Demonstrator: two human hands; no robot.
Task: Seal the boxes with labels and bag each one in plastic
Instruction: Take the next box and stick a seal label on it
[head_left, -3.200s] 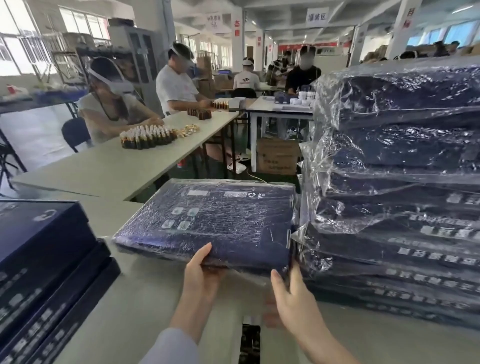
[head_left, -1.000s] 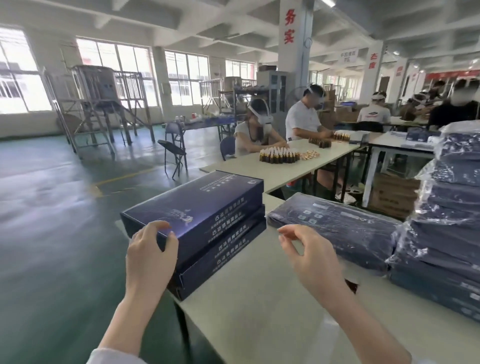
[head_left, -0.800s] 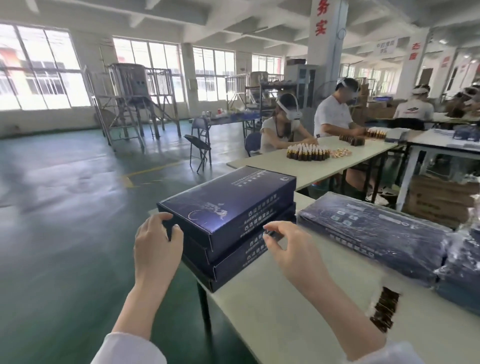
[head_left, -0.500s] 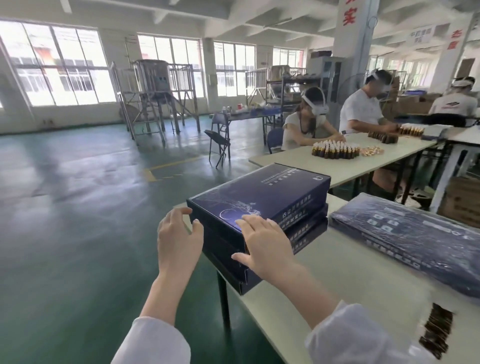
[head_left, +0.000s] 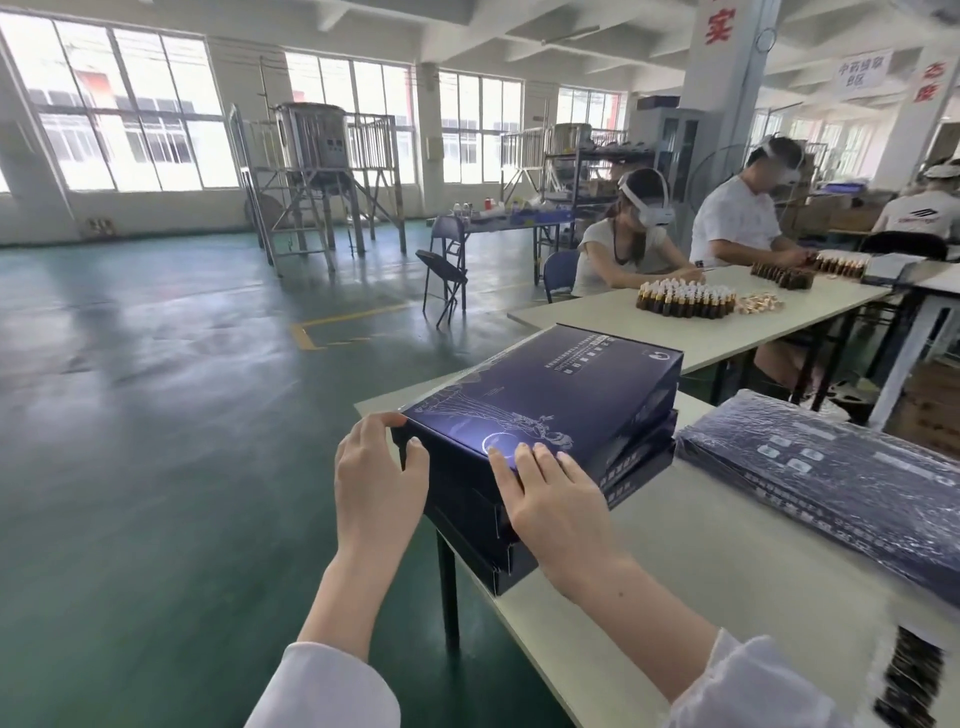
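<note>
Firstly, table (head_left: 675, 582): pale top, running from near to far right. Bagged box (head_left: 831, 478): dark blue, wrapped in clear plastic, lying flat on the table's right part. Stack of boxes (head_left: 483, 525): dark blue, unbagged, at the table's near-left corner. Top box (head_left: 550, 395): sits tilted on the stack. Left hand (head_left: 376, 486): fingers and thumb curled round the top box's near-left corner, gripping it. Right hand (head_left: 550, 499): fingers straight, laid flat on the lid's near edge.
</note>
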